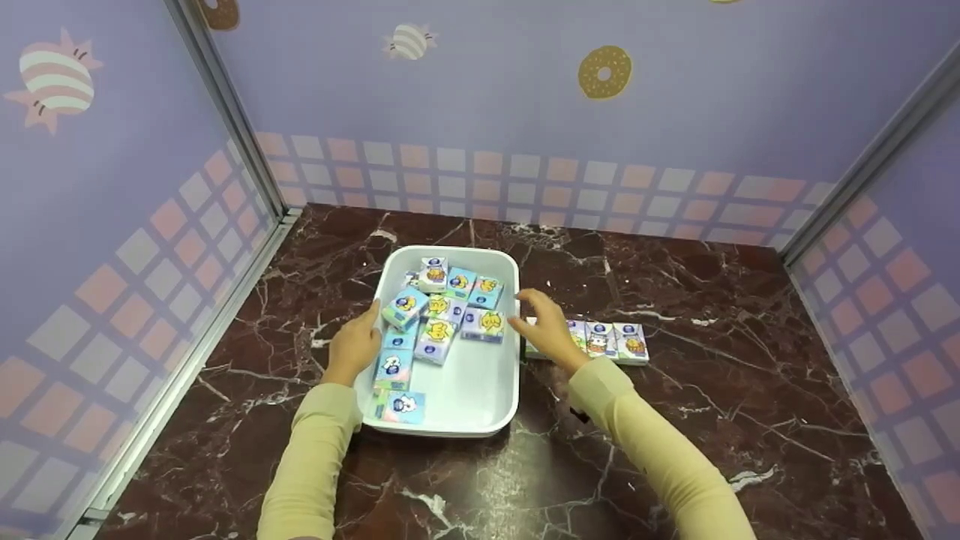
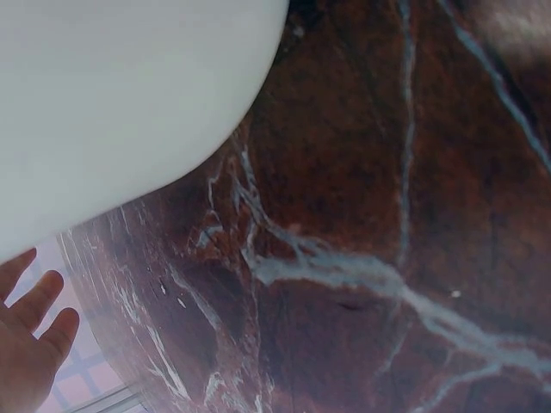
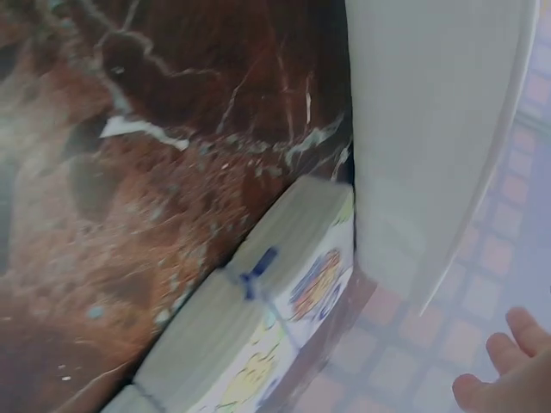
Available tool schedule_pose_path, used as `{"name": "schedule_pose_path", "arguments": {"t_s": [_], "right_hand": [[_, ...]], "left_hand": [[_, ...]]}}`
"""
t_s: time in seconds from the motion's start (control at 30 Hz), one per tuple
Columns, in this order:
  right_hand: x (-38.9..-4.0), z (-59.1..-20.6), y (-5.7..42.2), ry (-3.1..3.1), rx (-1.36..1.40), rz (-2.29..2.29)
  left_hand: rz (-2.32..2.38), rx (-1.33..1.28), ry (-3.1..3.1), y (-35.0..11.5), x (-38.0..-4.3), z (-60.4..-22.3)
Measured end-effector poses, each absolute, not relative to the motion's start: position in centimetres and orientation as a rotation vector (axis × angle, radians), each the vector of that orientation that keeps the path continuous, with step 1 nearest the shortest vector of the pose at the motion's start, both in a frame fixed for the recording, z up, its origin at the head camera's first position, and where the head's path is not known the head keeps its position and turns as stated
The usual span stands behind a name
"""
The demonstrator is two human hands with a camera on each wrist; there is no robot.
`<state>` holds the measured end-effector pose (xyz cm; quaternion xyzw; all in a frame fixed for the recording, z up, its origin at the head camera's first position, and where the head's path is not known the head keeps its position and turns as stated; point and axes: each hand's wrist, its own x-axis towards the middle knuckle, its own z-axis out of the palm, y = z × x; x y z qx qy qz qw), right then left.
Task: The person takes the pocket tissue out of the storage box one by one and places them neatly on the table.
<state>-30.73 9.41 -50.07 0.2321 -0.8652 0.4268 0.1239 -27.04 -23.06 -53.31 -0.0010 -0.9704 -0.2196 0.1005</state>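
A white plastic tray [image 1: 472, 390] on the marble-patterned table contains several small cartoon-printed packs, which look like pocket tissue packs. One blue pack [image 1: 405, 307] lies tilted on others along the left side; a white pack [image 1: 433, 274] sits at the back. My left hand [image 1: 354, 346] is against the tray's left side, its fingers [image 2: 39, 301] extended beside the outer wall. On the opposite side, my right hand [image 1: 551, 330] has its fingertips right at the right rim, fingers [image 3: 508, 353] spread and loosely bent. Neither hand holds a pack.
To the right of the tray, a row of white packs [image 1: 600, 341] stands side by side, partly behind my right hand. Purple patterned panels [image 1: 495, 90] enclose the table [image 1: 712, 420] at the back and both sides, with metal rails [image 1: 225, 97] at the corners.
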Motion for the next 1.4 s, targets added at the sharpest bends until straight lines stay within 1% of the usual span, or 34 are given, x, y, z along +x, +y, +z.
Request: {"name": "schedule_pose_path", "arguments": {"t_s": [0.17, 0.63, 1.0, 1.4], "right_hand": [[-30.9, -50.2, 8.0, -2.633, 0.779, 1.087], [-31.0, -50.8, 5.5, -3.089, 0.775, 0.773], [-30.9, -51.9, 4.6, -3.12, 0.791, 0.288], [-30.7, -52.4, 4.3, -3.126, 0.739, 0.087]], "left_hand": [[-0.65, 0.007, -2.869, -23.0, -27.0, -53.2], [-0.659, 0.019, -2.883, -23.3, -26.9, -53.2], [-0.652, 0.05, -2.918, -23.2, -27.0, -53.1], [-0.656, 0.041, -2.907, -22.9, -27.0, -53.1]]}}
